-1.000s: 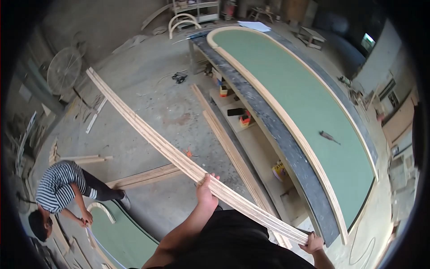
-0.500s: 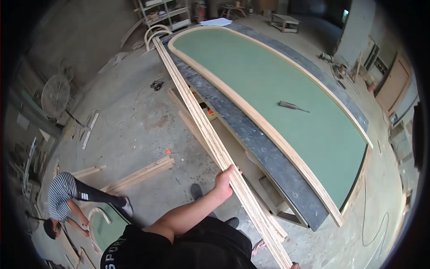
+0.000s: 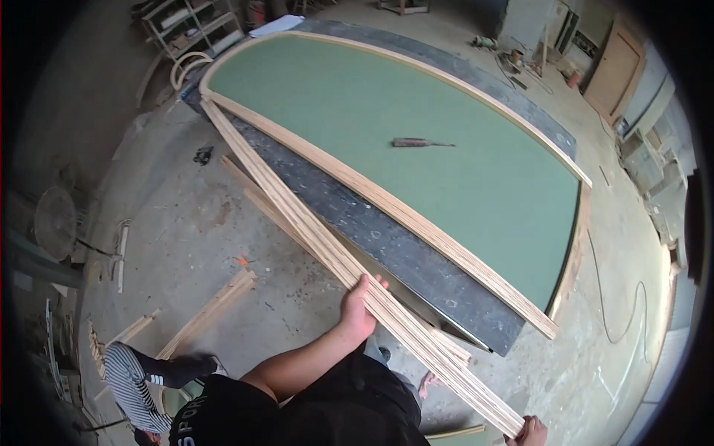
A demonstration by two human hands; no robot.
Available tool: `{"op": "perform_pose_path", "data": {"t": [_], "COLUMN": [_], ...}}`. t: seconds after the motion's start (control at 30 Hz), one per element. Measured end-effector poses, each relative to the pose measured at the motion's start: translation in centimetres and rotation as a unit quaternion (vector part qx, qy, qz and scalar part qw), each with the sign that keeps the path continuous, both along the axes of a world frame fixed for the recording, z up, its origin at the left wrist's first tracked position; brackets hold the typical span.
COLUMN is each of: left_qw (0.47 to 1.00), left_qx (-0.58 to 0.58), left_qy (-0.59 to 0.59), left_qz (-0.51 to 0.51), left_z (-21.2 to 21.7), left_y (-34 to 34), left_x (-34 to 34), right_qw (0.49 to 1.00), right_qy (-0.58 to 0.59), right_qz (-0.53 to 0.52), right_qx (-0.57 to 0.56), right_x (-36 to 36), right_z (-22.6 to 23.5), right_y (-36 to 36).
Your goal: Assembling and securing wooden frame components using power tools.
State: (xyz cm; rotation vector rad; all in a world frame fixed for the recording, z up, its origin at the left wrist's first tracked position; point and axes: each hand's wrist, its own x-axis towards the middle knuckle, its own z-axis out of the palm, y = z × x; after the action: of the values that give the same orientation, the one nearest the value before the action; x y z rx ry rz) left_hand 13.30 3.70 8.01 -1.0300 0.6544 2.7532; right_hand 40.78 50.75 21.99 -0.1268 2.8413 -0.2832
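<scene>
My left hand (image 3: 358, 311) is wrapped round the middle of a long bundle of pale wooden strips (image 3: 309, 223), thumb on top. Its near end is in my right hand (image 3: 529, 431), partly cut off by the lower edge of the view. The bundle slants from lower right to upper left, along the near side of a dark table (image 3: 390, 230). Its far end is by the table's far left corner; whether it rests there I cannot tell. On the table lies a large green panel (image 3: 335, 111) edged with a curved wooden frame (image 3: 416, 230). A dark-handled tool with a thin shaft (image 3: 410, 143) lies on the panel.
More wooden pieces (image 3: 208, 312) lie on the concrete floor at left. A person in a striped top (image 3: 132, 379) bends at lower left. Shelves (image 3: 190, 30) stand at the back left, a fan (image 3: 56, 223) at left. A cable (image 3: 632, 320) trails on the right.
My view has shifted toward the right. The bundle's near end and my right hand have come further into view, and its far end now appears closer to the panel's frame. Both hands keep hold.
</scene>
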Motion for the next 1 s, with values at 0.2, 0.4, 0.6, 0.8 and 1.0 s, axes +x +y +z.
{"op": "perform_pose_path", "data": {"t": [0.2, 0.4, 0.6, 0.8, 1.0], "left_qw": [0.999, 0.998, 0.990, 0.964, 0.865], "left_qx": [-0.039, -0.067, -0.098, -0.144, 0.021], "left_qy": [-0.010, 0.008, 0.073, 0.001, 0.260], "left_qz": [-0.002, 0.003, 0.069, -0.223, -0.429], "left_z": [4.0, 1.7, -1.6, -0.7, -1.2], "left_y": [4.2, 9.8, 14.3, 28.0, 38.6], "left_x": [-1.2, -1.1, 0.8, 16.3, 22.9], "right_qw": [0.998, 0.998, 0.998, 0.992, 0.989], "right_qy": [-0.007, 0.044, -0.052, -0.109, -0.125], "right_qz": [-0.042, 0.022, -0.003, 0.034, 0.031], "right_qx": [0.040, 0.042, -0.047, -0.048, -0.068], "right_x": [-0.4, -4.1, -5.2, -6.2, -7.2], "right_z": [-0.3, -0.9, -4.8, -2.9, 1.4], "right_y": [8.6, 12.2, 15.3, 15.3, 14.2]}}
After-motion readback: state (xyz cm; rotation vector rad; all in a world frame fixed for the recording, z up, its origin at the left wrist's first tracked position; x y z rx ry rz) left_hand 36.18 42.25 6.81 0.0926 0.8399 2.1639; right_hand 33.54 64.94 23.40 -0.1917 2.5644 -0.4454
